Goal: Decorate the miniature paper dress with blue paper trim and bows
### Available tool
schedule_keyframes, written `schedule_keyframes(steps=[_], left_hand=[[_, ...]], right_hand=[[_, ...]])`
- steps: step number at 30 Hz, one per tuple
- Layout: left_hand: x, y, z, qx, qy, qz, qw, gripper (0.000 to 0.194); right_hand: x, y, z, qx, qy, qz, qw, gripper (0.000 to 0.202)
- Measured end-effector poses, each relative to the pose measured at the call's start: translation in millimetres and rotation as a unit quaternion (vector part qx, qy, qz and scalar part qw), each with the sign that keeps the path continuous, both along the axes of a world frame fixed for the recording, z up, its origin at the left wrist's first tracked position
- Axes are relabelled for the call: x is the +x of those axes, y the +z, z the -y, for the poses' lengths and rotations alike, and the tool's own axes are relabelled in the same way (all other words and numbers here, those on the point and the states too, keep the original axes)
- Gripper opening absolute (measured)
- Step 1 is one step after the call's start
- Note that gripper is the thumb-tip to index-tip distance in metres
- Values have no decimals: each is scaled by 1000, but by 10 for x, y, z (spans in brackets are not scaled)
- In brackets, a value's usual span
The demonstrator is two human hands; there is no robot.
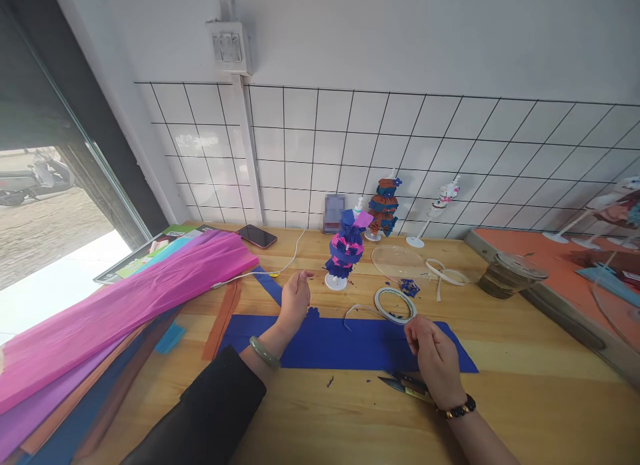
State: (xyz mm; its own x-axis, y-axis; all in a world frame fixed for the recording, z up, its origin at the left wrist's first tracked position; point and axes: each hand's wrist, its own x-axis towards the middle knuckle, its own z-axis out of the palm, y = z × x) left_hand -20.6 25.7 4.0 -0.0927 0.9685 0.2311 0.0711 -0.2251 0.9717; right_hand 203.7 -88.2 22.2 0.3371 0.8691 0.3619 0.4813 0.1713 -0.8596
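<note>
My left hand (pixel 296 297) is held above the left part of a long dark-blue paper strip (pixel 345 345), thumb and fingers pinched together. Over the strip's right end, my right hand (pixel 434 355) is closed with its fingers curled. Whatever either hand may hold is too small or hidden to make out. Beside the right fingertips lies a roll of white tape (pixel 395 305). Scissors (pixel 405 386) rest under the right hand, partly covered by it. Just beyond the strip stands a small doll figure (pixel 345 248) dressed in blue and pink paper on a white stand.
Pink crepe paper (pixel 200 265) and other coloured sheets cover the table's left side. A phone (pixel 257 236) and a white cable (pixel 295 255) lie behind. At the back stands a brown-and-teal figure (pixel 384 208). A lidded cup (pixel 510 276) is on the right.
</note>
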Motion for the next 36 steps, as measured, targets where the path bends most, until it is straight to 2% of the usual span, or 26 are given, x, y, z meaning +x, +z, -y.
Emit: schedule_keyframes(steps=[6,14,22,27,32,36], left_hand=[[-1,14,17,5,-1,15,1000,38],[2,11,11,-1,0,9,1000,39],[-2,9,3,-10,7,-1,1000,41],[-14,20,-12,-20,7,-1,1000,39],[-33,34,-30,-19,12,-5,1000,38],[-33,42,-30,-8,1,-14,1000,41]], right_hand=[[33,-59,-52,-3,-31,-60,998,37],[48,-59,-40,-8,-42,12,999,36],[15,-43,-41,-11,-19,-59,998,41],[-23,-78,-88,-8,3,-75,997,36],[-76,-162,-190,16,25,-127,991,33],[-98,-183,-333,50,54,-169,983,39]])
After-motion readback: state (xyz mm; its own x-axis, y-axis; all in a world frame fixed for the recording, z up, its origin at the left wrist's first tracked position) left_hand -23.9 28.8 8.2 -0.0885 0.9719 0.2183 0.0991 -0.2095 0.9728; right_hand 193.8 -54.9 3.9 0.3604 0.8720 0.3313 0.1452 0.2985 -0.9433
